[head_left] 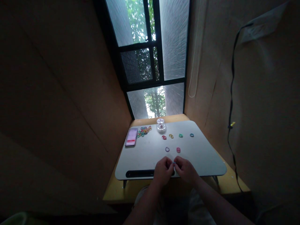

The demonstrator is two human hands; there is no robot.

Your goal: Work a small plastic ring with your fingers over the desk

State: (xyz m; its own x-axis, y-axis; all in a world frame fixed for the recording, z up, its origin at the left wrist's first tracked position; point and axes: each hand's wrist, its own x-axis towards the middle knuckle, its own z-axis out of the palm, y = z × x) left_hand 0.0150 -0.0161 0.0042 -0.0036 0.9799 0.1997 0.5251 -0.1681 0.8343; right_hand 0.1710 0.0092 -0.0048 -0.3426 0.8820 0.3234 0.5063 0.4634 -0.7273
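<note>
My left hand (163,168) and my right hand (186,168) meet above the front of the white lap table (140,157). Their fingertips pinch a small bluish hair tie (174,162), mostly hidden by the fingers. Just beyond the hands lie a pale purple hair tie (167,149) and some pink hair ties (178,150). A row behind them has red (164,137), yellow (171,136), green (180,135) and blue hair ties (192,135). At the back left is a loose heap of mixed hair ties (143,131).
A clear round container (161,126) stands at the table's back. A phone (131,137) lies at the left edge. A black slot (140,173) runs along the front, partly behind my left hand. Walls flank the window (153,81); a black cable (232,93) hangs at right.
</note>
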